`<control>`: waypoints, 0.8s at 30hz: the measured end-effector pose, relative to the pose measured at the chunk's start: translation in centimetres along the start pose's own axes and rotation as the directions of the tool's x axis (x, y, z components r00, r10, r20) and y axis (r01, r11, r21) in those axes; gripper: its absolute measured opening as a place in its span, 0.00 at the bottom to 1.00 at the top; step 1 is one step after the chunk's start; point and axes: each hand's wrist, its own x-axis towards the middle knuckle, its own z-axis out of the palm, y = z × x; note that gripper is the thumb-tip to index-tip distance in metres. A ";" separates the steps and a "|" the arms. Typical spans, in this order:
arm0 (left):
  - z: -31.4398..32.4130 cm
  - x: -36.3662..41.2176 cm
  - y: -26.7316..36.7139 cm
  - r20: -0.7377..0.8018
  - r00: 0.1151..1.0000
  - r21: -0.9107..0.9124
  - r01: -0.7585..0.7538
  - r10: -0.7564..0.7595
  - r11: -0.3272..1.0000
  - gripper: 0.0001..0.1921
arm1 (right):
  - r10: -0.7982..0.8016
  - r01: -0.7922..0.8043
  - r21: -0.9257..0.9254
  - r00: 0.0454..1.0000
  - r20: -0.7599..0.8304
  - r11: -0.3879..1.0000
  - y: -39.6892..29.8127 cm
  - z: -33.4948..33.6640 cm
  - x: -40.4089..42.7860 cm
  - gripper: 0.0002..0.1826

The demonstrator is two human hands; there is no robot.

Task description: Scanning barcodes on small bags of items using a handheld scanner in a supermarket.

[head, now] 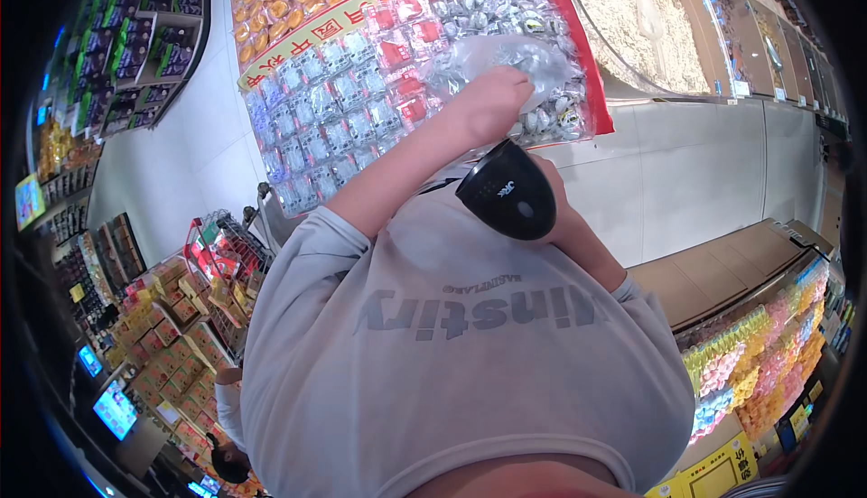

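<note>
My left hand [500, 100] reaches across to the right, its fingers closed on a clear plastic bag [542, 58]. The bag lies spread over silver-looking wrapped items [488, 7]. My right hand [550, 180] is near my chest, mostly hidden behind a black rounded device [508, 192]; its fingers and anything in them cannot be made out. Left of the bag are red-and-clear packets [396, 52] and rows of pale, clear-wrapped packets [325, 102]. Round golden wrapped pastries [278, 9] lie farther off, beyond a yellow printed strip [308, 44].
A red display edge [596, 85] borders the silver items. Right of it stands a bin of pale flakes [640, 31] with a scoop. A loaded shopping cart [227, 261] is at left, with another person [229, 396] below it. Bagged goods [758, 362] fill a shelf at lower right.
</note>
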 end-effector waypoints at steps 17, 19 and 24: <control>5.5 2.5 -3.0 0.272 0.788 0.691 0.240 -0.553 0.682 0.15 | 0.149 -0.132 0.204 0.987 -0.068 0.970 2.0 -6.5 -2.6 0.27; 5.4 2.6 -2.6 0.240 0.810 0.667 0.264 -0.536 0.697 0.14 | 0.150 -0.139 0.228 0.988 -0.035 0.964 2.7 -6.0 -2.9 0.27; 4.2 1.4 -2.8 0.186 0.893 0.556 0.249 -0.411 0.793 0.08 | 0.154 -0.124 0.231 0.981 -0.116 0.965 4.0 -5.3 -4.6 0.35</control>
